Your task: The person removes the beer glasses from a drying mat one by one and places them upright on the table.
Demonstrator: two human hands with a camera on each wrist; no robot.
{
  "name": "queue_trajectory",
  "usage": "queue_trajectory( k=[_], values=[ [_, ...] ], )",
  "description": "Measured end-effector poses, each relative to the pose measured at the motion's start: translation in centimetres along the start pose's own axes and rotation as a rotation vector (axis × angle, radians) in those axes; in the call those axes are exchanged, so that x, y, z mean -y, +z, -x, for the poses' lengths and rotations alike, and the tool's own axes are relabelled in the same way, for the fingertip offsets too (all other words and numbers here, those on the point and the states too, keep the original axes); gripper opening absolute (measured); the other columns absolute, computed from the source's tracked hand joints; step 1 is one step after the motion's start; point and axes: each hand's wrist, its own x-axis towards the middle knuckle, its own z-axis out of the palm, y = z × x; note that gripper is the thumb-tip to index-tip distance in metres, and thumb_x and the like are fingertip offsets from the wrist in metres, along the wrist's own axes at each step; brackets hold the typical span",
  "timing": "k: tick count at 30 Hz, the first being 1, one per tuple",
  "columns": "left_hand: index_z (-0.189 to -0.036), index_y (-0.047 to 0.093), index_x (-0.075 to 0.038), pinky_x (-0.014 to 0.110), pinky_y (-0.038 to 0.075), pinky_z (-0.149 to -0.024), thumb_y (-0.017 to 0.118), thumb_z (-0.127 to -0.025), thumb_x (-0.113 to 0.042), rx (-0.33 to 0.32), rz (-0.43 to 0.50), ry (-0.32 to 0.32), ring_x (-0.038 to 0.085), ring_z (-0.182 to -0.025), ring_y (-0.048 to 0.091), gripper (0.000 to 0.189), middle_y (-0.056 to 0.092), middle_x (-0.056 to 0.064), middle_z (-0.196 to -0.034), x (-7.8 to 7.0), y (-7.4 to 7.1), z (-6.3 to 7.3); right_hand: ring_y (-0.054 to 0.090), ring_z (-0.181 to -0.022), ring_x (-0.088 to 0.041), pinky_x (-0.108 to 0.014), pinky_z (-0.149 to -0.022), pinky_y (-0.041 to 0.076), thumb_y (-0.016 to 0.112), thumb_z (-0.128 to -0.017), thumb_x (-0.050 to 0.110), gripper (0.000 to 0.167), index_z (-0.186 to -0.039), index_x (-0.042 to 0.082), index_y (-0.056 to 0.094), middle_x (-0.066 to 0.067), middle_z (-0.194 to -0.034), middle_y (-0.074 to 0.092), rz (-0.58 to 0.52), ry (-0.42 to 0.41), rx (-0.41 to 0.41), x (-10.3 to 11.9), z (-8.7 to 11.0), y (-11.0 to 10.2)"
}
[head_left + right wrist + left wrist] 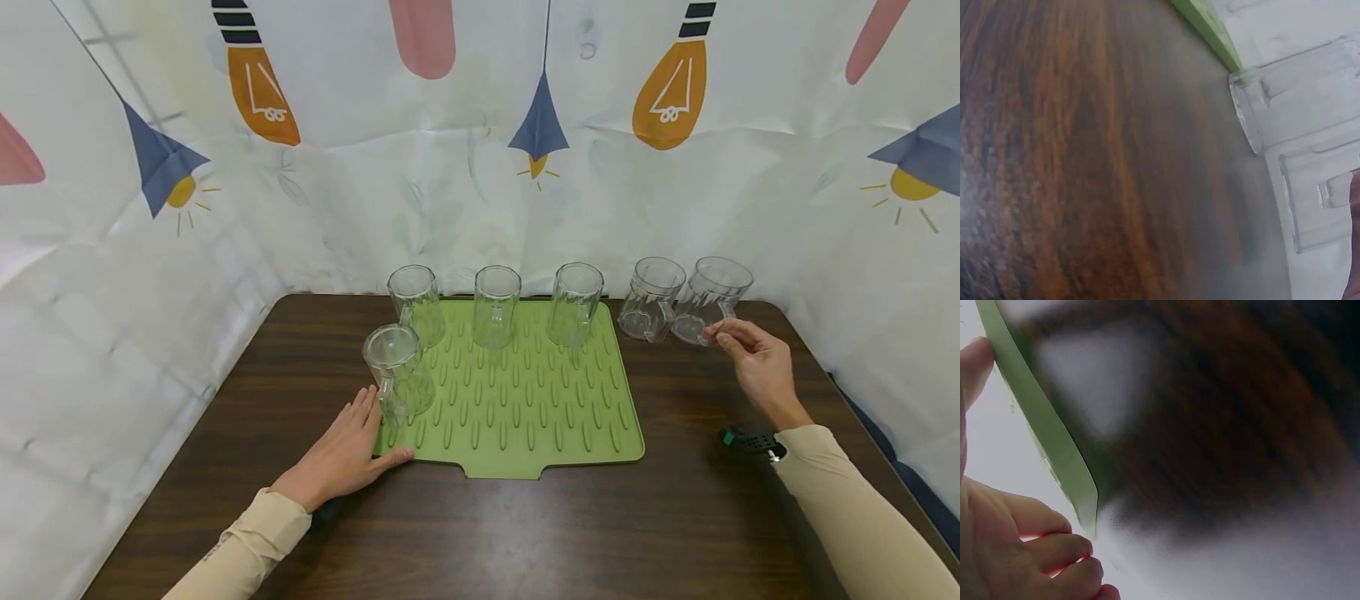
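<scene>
Though clear, mug handle (727, 309) in grip (762, 364)

Four mugs (497, 305) on mat (517, 417), two mugs (654, 293) right

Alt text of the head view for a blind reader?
A person's right hand pinches the handle of the rightmost glass mug, beside another mug on a dark table. The left hand rests at the near left corner of a green mat holding four more mugs.
</scene>
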Motion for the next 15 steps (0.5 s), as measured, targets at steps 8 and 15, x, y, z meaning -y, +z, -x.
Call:
queue_trajectory(
  k=[8,15],
  values=[
    [-0.154,0.031,0.017,0.066,0.025,-0.127,0.057,-0.098,-0.065,0.044,0.012,-0.017,0.052,-0.158,0.019,0.103,0.019,0.038,-0.166,-0.02,0.12,-0.12,0.067,-0.098,0.010,-0.001,-0.086,0.050,0.062,-0.104,0.011,0.027,-0.122,-0.008,0.067,0.029,-0.101,0.073,0.024,0.024,0.023,-0.87,-0.04,0.23],
    [-0.155,0.031,0.017,0.066,0.025,-0.127,0.056,-0.099,-0.065,0.036,0.008,-0.014,0.051,-0.158,0.019,0.102,0.019,0.037,-0.167,0.00,0.14,-0.12,0.067,-0.099,0.011,-0.001,-0.087,0.051,0.063,-0.103,0.011,0.026,-0.121,-0.008,0.067,0.029,-0.101,0.074,0.007,0.010,0.037,-0.75,0.17,0.52]
  ],
)
